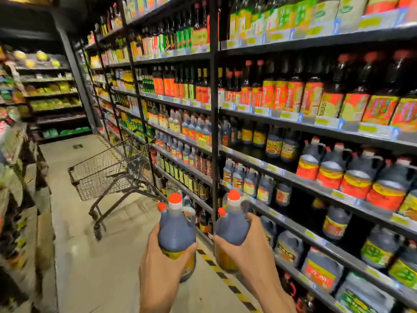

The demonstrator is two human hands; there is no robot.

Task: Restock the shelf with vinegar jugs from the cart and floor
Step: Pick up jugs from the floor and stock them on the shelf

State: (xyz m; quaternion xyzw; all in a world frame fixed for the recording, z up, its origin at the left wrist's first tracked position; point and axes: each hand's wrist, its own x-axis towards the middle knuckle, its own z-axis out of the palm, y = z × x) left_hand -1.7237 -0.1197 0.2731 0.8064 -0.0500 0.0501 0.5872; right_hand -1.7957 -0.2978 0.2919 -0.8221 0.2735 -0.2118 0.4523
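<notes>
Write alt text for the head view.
Two hands each hold a dark vinegar jug with an orange cap, left hand on the left jug, right hand on the right jug, before stocked shelves. A wire cart stands behind.

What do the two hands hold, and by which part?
Each holds one vinegar jug by its body: left hand the left jug, right hand the right jug.

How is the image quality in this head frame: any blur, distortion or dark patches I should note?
Head view: wide-angle bending curves the shelf edges and uprights; labels are smeared and unreadable, worst toward the right edge; the upper left corner and the gaps under the shelves are dark; the floor shows soft glare. The two jugs, left and right, and the cart are fairly clear.
</notes>
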